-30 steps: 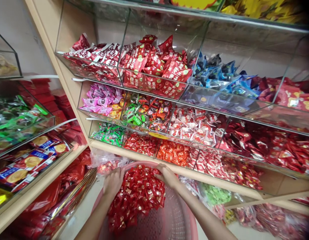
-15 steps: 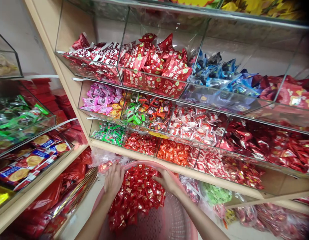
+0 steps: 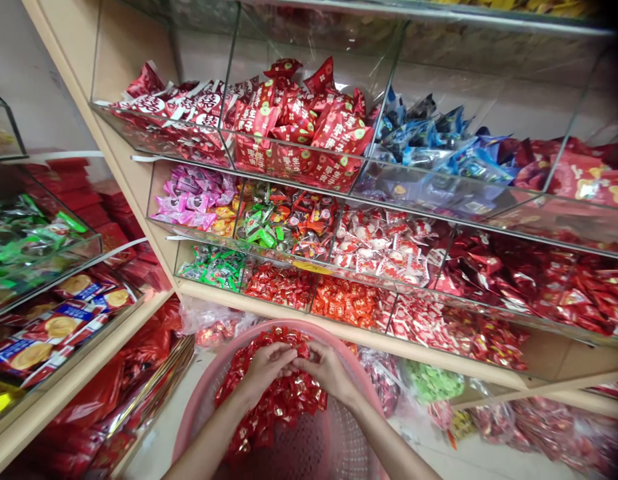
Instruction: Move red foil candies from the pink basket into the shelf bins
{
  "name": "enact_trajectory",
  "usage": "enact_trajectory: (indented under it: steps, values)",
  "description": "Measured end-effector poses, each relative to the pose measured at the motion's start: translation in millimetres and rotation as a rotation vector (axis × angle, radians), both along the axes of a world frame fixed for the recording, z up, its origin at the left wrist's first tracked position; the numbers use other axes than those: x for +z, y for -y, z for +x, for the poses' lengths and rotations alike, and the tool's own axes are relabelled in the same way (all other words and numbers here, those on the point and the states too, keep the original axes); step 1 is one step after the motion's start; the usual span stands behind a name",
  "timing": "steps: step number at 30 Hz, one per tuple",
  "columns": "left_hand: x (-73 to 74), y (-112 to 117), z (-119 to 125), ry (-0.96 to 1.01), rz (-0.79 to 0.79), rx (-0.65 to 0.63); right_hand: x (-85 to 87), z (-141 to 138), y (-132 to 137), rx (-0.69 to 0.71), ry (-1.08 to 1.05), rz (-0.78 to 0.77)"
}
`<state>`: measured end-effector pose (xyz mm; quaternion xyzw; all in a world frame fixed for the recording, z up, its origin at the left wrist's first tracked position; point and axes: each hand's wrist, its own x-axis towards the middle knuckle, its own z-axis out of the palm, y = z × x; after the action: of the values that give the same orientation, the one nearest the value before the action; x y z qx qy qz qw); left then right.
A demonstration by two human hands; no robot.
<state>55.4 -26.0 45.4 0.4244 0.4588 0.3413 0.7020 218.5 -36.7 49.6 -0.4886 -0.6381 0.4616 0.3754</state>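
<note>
Though half-hidden, candies [image 3: 303, 395] apparently beneath left grip [image 3: 269, 368].

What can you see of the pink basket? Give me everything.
The pink basket is round and open-topped, plastic by its look, with a smooth rim and perforated wall. It sits mouth up in front of the wooden shelf; its near side is out of frame. Red wrapped candies lie heaped inside, leaving its base bare at the near right. The left hand and right hand are over the candies; neither grips the rim.
</note>
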Motion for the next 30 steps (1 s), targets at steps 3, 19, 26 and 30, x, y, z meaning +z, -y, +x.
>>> enact_trajectory:
  steps: [3,19,26,30]
  values:
    - [-1.3,2.6,0.3,0.108,-0.081,0.013,-3.0,6.2,2.4,-0.052,-0.042,-0.049]
    - [-18.3,-31.2,32.3,-0.379,0.369,0.038,-17.1,59.6,17.3,-0.331,0.04,0.036]
    - [-43.0,-45.0,57.2,-0.586,0.517,-0.008,-20.9,61.9,25.0,-0.343,0.057,0.025]
    - [-38.9,-43.3,59.1,-0.768,0.58,-0.056,-22.4,61.6,24.4,-0.325,0.08,0.042]
